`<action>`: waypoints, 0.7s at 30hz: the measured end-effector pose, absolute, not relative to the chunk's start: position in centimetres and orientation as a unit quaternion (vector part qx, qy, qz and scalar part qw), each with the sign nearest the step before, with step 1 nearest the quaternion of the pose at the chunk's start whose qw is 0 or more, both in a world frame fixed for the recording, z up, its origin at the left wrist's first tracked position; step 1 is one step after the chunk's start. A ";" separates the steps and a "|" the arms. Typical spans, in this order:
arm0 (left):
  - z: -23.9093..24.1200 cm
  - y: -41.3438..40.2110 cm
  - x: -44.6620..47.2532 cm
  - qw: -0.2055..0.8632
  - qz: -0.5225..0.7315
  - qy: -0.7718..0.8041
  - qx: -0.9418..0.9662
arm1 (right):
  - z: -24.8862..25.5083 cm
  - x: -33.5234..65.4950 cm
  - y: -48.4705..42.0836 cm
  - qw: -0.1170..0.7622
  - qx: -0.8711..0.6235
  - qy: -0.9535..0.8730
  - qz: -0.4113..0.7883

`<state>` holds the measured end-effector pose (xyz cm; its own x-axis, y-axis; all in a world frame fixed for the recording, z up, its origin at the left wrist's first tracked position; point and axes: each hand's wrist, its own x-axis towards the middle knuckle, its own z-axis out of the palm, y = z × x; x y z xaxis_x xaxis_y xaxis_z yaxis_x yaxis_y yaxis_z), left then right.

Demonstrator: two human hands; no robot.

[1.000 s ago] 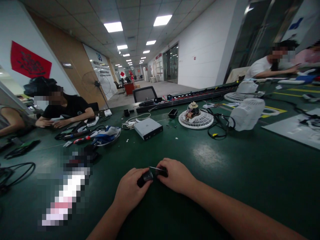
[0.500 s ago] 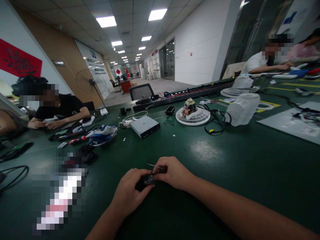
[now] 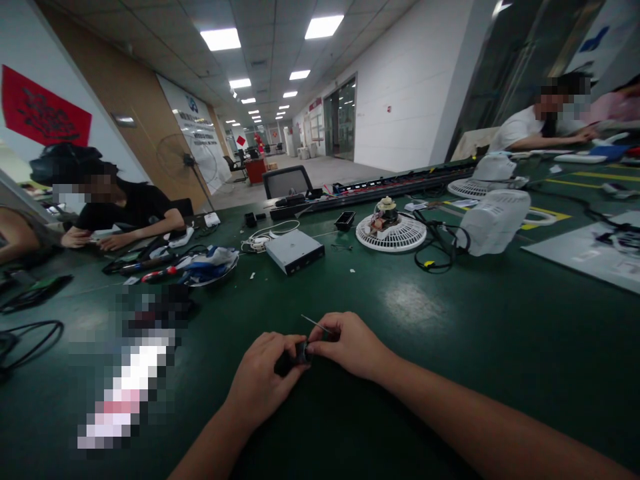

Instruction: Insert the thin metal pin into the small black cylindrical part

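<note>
Both my hands meet low over the green table (image 3: 450, 347), just in front of me. My left hand (image 3: 260, 383) is closed around a small dark cylindrical part (image 3: 299, 353). My right hand (image 3: 350, 347) pinches the same part from the right, and a thin metal pin (image 3: 316, 325) sticks out up and to the left from its fingers. Most of the dark part is hidden by my fingers.
A grey drive box (image 3: 295, 251), a white fan grille with a motor (image 3: 391, 233), a white fan housing (image 3: 494, 221), black cables (image 3: 440, 250) and tools (image 3: 150, 265) lie farther back. One person (image 3: 125, 213) sits at the left, another person (image 3: 540, 130) at the far right.
My left fingers closed more over the dark part, which showed more a second ago. The thin pin now tilts upward. The view shifted slightly.
</note>
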<state>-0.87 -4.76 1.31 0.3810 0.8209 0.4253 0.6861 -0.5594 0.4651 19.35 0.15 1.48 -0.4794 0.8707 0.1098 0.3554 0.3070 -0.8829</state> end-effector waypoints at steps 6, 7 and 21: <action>1.1 -5.0 -1.1 0.115 0.312 0.463 0.822 | 1.5 19.3 0.3 0.288 -0.419 -0.751 0.421; 1.1 -5.0 -1.1 0.120 0.311 0.461 0.822 | 1.4 19.3 0.4 0.283 -0.421 -0.747 0.430; 0.9 -5.2 -0.7 0.153 0.313 0.467 0.813 | 2.1 19.9 0.5 0.229 -0.396 -0.799 0.389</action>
